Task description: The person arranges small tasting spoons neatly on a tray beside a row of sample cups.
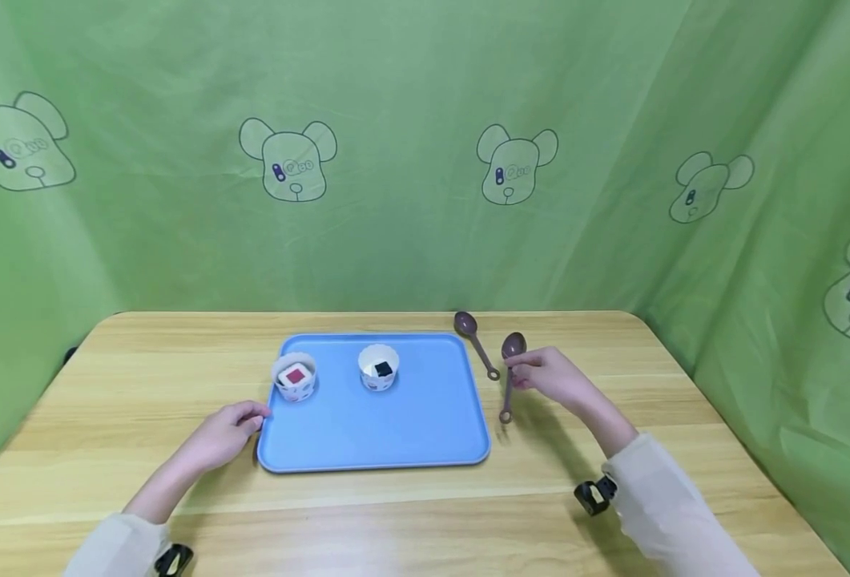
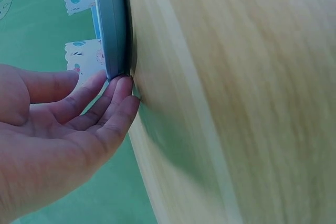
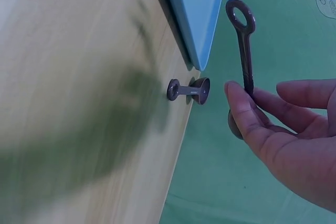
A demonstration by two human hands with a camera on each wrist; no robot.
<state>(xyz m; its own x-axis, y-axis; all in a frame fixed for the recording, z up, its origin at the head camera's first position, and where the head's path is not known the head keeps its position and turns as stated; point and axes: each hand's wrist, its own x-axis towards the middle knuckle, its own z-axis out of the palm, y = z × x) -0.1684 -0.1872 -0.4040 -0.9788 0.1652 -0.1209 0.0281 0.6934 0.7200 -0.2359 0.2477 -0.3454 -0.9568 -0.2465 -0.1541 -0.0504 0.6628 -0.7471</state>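
A blue tray point(image 1: 396, 429) lies in the middle of the wooden table point(image 1: 143, 361). On it stand two paper cups: the left cup point(image 1: 296, 378) contains a red cube, the right cup point(image 1: 379, 368) a black cube. My left hand point(image 1: 251, 418) rests on the table with relaxed fingers touching the tray's near left corner; the left wrist view shows the fingertips point(image 2: 119, 94) against the tray edge point(image 2: 113, 24). My right hand point(image 1: 517, 372) pinches a brown spoon point(image 1: 514, 346) by its handle, held off the table just right of the tray. The right wrist view shows that spoon point(image 3: 244, 40) between thumb and fingers.
A second brown spoon point(image 1: 477, 340) lies on the table by the tray's far right corner, also seen as the lying spoon point(image 3: 191, 90) in the right wrist view. A green curtain point(image 1: 425, 160) with bear prints encloses the table on three sides.
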